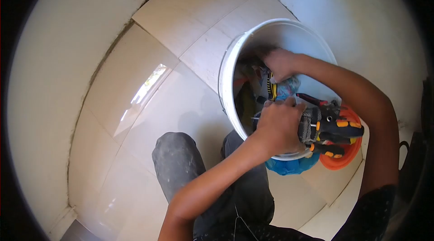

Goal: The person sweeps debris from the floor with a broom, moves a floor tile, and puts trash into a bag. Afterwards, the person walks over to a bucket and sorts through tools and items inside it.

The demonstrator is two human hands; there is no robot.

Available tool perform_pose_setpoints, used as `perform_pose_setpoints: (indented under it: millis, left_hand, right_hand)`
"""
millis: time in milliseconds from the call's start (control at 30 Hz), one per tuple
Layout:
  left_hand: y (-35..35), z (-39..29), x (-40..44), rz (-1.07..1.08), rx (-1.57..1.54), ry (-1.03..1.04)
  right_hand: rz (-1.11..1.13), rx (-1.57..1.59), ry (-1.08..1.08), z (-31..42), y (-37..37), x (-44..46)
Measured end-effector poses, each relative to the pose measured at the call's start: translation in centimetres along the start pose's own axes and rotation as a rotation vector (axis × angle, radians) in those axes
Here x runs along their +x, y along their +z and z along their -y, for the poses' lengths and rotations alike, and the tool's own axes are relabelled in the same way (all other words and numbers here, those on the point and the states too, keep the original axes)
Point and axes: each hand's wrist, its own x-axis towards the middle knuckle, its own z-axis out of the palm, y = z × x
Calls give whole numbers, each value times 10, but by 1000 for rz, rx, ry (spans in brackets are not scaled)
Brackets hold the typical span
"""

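A white bucket [235, 60] stands on the floor with assorted things inside. My right hand [281, 63] reaches into it, fingers curled and their tips hidden in shadow. Close below that hand are a yellow-and-black handled tool [271, 88] and a clear bluish plastic bag [289, 88]. Over the near rim, my left hand [280, 123] is closed on a grey woven tool pouch [309, 125]. Several pliers [341, 128] with black-and-orange handles stick out of the pouch to the right. A thin metal tip pokes out left of my left hand.
An orange container [337, 163] and a blue plastic item [291, 166] are beside the bucket at its near right. My knees [178, 162] are in front of it. Pale floor tiles [149, 119] meet white walls [58, 82] on both sides.
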Motion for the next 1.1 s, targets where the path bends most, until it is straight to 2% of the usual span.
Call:
perform_pose_setpoints:
  millis: [67,133,167,233,300,333,400,433,567,667,733,800,867,967,1067,1100]
  left_hand:
    - [-3,2,3,-2,-34,-1]
    - [-6,3,4,76,-34,-5]
    - [-8,3,5,96,-45,-28]
    - [-9,4,7,101,-45,-31]
    - [-8,4,7,110,-43,-30]
    - [-6,4,6,83,-61,-25]
    - [-5,5,7,63,-86,-21]
    - [-6,4,8,97,-88,-33]
    - [-3,1,6,143,-111,-92]
    - [2,0,1,67,-29,-63]
    - [10,2,-1,59,-19,-84]
    - [14,2,0,47,-10,-101]
    - [5,1,4,203,-40,-153]
    - [3,2,5,228,-43,-130]
    - [2,4,8,206,-53,-95]
    - [1,5,9,207,-53,-99]
  right_hand:
    - [170,-47,188,6,-4,-1]
    - [173,16,191,-7,5,-11]
    - [-143,-122,-79,-13,7,-23]
    - [-456,-257,-353,-16,8,-41]
    - [-94,305,-390,-13,12,-55]
    - [-87,308,-385,-7,6,-63]
    - [433,605,-21,1,-6,-78]
    - [389,636,-86,-2,-5,-82]
    - [263,807,-127,-6,11,-90]
    - [316,878,-84,-3,4,-89]
    - [448,808,-14,-3,2,-91]
    - [429,779,-51,-3,3,-94]
    - [408,748,-93,-2,1,-95]
    - [373,752,-114,-5,-4,-96]
    - [429,838,-126,-14,-7,-90]
    - [410,909,-64,-15,-8,-88]
